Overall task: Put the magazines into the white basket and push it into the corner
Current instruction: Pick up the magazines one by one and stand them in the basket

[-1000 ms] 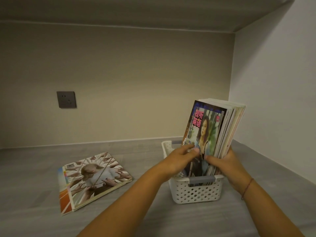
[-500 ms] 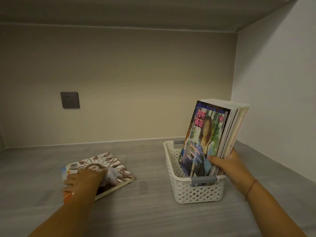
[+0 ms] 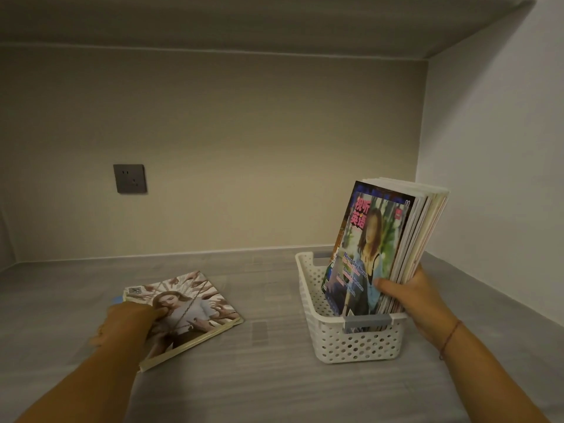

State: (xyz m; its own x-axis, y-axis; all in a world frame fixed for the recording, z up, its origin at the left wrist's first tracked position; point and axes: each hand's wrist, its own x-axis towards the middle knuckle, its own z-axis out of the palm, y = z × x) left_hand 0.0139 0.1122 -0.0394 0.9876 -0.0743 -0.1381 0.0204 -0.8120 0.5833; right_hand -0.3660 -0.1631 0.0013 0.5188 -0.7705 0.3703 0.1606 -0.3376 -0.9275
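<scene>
A white perforated basket (image 3: 351, 346) stands on the grey shelf, right of centre. Several magazines (image 3: 381, 239) stand upright in it, leaning right. My right hand (image 3: 409, 296) grips their lower right part, thumb across the front cover. One more magazine (image 3: 192, 309), with a woman and many hands on its cover, lies flat on the shelf to the left. My left hand (image 3: 128, 323) grips its left edge, thumb on the cover and fingers under or beside it.
The grey shelf surface (image 3: 274, 377) runs back to a beige rear wall with a dark socket (image 3: 129, 178). A white side wall (image 3: 494, 193) closes the right side, forming a corner behind the basket. A shelf board hangs overhead.
My left hand left the upright magazines, crossed to the left and took hold of the flat magazine's edge. My right hand kept its grip on the stack in the basket.
</scene>
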